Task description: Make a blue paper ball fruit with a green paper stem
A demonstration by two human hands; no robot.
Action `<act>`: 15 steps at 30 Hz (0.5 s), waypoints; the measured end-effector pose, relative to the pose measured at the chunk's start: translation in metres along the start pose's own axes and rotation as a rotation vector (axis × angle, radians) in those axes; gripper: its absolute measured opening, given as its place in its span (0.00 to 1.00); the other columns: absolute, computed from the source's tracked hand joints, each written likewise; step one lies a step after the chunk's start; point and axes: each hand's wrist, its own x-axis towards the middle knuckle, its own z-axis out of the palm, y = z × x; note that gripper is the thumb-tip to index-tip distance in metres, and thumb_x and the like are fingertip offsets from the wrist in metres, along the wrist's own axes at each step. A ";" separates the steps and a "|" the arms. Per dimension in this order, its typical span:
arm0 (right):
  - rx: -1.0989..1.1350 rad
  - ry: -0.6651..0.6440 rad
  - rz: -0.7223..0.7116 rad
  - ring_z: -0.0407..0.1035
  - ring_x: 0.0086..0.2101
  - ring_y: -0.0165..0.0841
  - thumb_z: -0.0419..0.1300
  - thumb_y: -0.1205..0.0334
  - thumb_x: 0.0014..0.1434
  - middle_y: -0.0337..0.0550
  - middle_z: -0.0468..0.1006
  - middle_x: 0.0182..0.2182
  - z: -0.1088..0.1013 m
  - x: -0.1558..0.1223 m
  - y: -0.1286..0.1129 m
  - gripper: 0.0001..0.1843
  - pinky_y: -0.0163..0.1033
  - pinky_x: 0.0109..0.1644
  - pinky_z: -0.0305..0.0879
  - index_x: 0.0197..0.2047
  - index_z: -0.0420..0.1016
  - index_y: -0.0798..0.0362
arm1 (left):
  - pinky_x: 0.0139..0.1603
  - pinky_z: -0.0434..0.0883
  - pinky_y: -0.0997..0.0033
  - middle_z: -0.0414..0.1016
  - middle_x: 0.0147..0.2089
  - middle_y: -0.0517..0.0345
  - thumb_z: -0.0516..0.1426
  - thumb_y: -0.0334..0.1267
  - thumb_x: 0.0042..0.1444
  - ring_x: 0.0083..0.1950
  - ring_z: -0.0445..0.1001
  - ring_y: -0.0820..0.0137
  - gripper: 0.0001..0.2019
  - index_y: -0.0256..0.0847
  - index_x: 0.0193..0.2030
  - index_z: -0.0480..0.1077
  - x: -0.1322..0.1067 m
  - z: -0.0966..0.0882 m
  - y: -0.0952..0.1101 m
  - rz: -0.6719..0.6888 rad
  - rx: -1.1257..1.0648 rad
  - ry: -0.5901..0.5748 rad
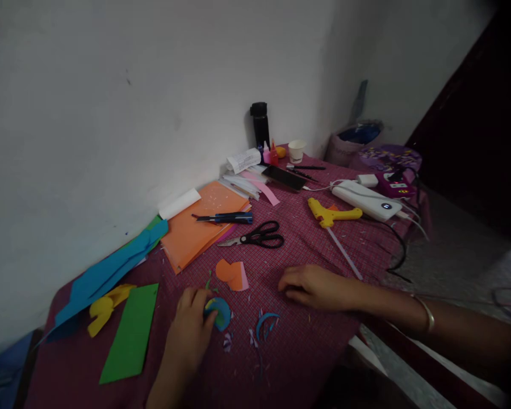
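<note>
The left hand point(189, 322) touched the blue disc point(225, 312) beside its thumb, its grip unclear; the right hand point(307, 285) lay loosely open on the tabletop point(296, 358), orange paper pieces point(225, 271) to its left.

A tall black cylindrical bottle point(261, 128) stands near the pale wall point(153, 85). To its right is one small white paper cup point(297, 152). Nearer lie a flat black phone point(284, 178) and a white rounded power bank point(361, 203).

Right forearm point(392, 301): is wearing one slim, pale gold bangle point(428, 314)
Left hand point(192, 317), right hand point(307, 287): are showing bare fingers
</note>
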 end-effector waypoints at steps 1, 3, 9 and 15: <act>0.011 0.015 -0.001 0.72 0.36 0.30 0.53 0.68 0.59 0.43 0.78 0.36 -0.008 0.001 0.002 0.11 0.34 0.42 0.65 0.41 0.75 0.53 | 0.49 0.67 0.60 0.69 0.45 0.51 0.52 0.33 0.55 0.47 0.69 0.62 0.08 0.40 0.39 0.71 -0.003 0.002 -0.001 0.041 0.034 0.013; -0.013 0.100 0.039 0.73 0.37 0.31 0.52 0.67 0.60 0.43 0.79 0.37 -0.032 0.006 0.012 0.12 0.34 0.42 0.65 0.42 0.76 0.54 | 0.48 0.68 0.60 0.71 0.41 0.51 0.50 0.35 0.59 0.44 0.69 0.62 0.09 0.41 0.34 0.72 -0.010 0.008 -0.005 0.128 0.105 0.035; -0.399 0.445 0.466 0.73 0.36 0.34 0.51 0.63 0.60 0.46 0.81 0.38 -0.149 0.042 0.100 0.15 0.35 0.39 0.63 0.44 0.77 0.55 | 0.45 0.71 0.62 0.78 0.44 0.54 0.50 0.29 0.55 0.44 0.75 0.63 0.14 0.44 0.41 0.75 -0.031 0.025 -0.028 0.329 0.400 0.067; -0.456 0.516 0.579 0.72 0.38 0.37 0.48 0.62 0.64 0.64 0.78 0.41 -0.210 0.066 0.177 0.20 0.36 0.41 0.60 0.44 0.75 0.69 | 0.39 0.76 0.66 0.81 0.43 0.55 0.57 0.36 0.53 0.40 0.80 0.64 0.10 0.47 0.41 0.77 -0.038 0.044 -0.054 0.503 0.507 0.198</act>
